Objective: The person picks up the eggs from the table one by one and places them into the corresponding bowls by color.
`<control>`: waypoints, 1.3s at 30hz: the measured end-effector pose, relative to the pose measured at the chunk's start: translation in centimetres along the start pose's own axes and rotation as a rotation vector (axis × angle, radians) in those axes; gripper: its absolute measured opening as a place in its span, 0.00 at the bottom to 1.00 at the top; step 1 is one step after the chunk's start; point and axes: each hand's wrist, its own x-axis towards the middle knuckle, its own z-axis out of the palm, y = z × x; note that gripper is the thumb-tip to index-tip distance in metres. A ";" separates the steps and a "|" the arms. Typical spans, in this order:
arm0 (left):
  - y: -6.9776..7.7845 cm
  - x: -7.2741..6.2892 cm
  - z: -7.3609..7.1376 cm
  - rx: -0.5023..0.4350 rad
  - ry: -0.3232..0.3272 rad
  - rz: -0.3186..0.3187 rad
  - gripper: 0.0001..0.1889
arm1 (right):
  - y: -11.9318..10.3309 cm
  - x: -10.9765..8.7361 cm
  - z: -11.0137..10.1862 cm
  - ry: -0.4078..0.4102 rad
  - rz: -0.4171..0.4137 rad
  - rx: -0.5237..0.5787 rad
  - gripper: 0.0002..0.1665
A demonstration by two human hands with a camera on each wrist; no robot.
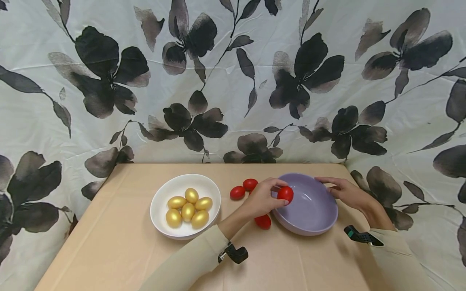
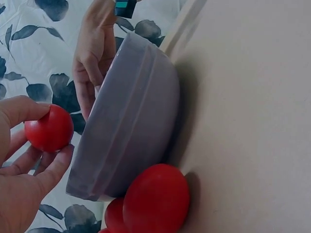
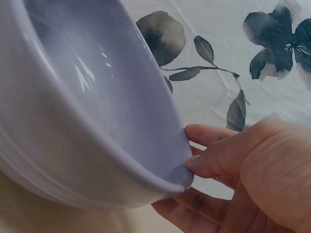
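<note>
My left hand [image 1: 259, 201] pinches a red egg [image 1: 285, 194] between thumb and fingertips, over the left rim of a purple bowl [image 1: 313, 204]. The left wrist view shows this egg held apart from the bowl's outer wall. On the bowl's far right side, my right hand [image 1: 347, 196] grips the rim. Its thumb lies on the rim and the other fingers are outside, as the right wrist view shows. More red eggs lie on the table left of the bowl, one of them [image 1: 263, 222] near its front left wall. My left hand partly covers another.
A white bowl [image 1: 154, 220] with several golden eggs [image 1: 187, 211] stands on the left of the tan table [image 1: 276, 266]. Two red eggs [image 1: 238, 192] lie between the bowls. Behind the table hangs a flower-patterned cloth [image 1: 233, 89].
</note>
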 end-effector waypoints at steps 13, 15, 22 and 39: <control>-0.3 1.5 0.8 0.044 -0.051 0.026 0.24 | 0.3 0.2 -0.4 -0.013 0.008 0.013 0.33; -0.4 1.8 0.9 0.058 -0.058 0.032 0.24 | 0.4 0.2 -0.4 -0.015 0.005 0.014 0.33; -0.5 2.8 1.3 0.102 -0.083 0.022 0.24 | 0.4 0.5 -0.6 -0.025 -0.008 0.008 0.33; -0.8 4.4 1.7 0.160 -0.165 0.036 0.25 | 0.4 0.6 -0.8 -0.026 0.001 0.004 0.34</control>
